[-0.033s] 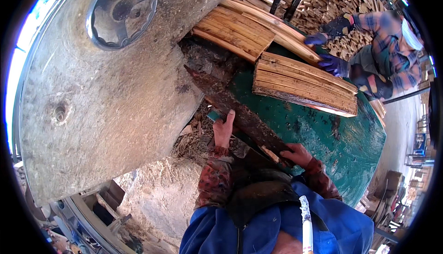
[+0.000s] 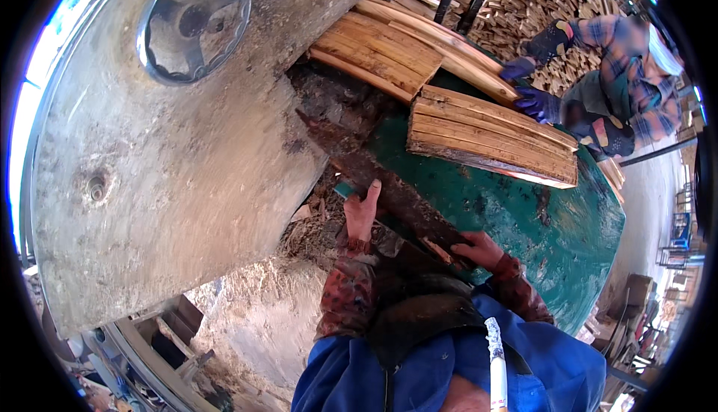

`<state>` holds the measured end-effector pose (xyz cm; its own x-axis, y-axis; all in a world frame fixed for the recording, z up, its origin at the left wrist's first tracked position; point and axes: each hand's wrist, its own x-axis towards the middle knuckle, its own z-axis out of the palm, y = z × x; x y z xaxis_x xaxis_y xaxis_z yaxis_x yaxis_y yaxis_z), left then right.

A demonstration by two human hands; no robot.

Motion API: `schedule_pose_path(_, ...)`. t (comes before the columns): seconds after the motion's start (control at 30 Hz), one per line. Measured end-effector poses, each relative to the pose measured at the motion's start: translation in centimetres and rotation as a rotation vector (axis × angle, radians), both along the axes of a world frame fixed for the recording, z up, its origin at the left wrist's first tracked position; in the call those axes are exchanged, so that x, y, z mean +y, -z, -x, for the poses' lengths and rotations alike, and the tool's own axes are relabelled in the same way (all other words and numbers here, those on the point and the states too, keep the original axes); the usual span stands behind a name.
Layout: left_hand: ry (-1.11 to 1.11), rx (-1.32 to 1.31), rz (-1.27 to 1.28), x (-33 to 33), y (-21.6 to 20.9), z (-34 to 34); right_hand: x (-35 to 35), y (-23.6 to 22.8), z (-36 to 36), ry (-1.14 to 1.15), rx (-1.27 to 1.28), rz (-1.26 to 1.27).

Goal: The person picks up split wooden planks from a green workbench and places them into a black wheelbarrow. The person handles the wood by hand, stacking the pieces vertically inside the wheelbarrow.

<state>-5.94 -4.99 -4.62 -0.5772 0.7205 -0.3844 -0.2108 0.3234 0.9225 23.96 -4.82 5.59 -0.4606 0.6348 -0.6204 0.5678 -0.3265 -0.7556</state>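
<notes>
Large grey metal machine housing [image 2: 172, 165] fills left, round handwheel [image 2: 196, 19] near its top. Green table [image 2: 553, 240] at right carries two stacks of cut wooden slats [image 2: 490, 139], [image 2: 378, 53]. Co-worker in plaid shirt [image 2: 636, 75], blue gloves [image 2: 535, 102], at far edge of table. Woodpile [image 2: 538, 1] behind. Sawdust heap [image 2: 262, 315] below housing.
</notes>
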Motion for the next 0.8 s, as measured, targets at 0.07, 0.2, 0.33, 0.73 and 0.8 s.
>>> schedule_pose_path(0.07, -0.005, 0.099, 0.014, 0.3, -1.5, -0.4, 0.4, 1.5, -0.2, -0.063, -0.024, -0.08)
schedule_pose_path(0.2, -0.132, 0.005, -0.181, 1.4, -2.7, -1.5, 1.0, 1.5, -0.5, -0.231, -0.17, -0.391)
schedule_pose_path(0.33, -0.061, 0.083, -0.046, 1.2, -0.2, -0.8, 0.3, 0.3, -0.2, -0.184, -0.233, -0.725)
schedule_pose_path(0.73, 0.033, 0.12, 0.046, 2.0, -0.4, -0.5, -0.5, 0.3, 6.9, -0.181, -0.12, -0.893)
schedule_pose_path(0.8, 0.04, 0.098, 0.041, 1.9, 0.4, -0.4, -0.7, 0.5, 7.8, -0.18, -0.133, -0.915)
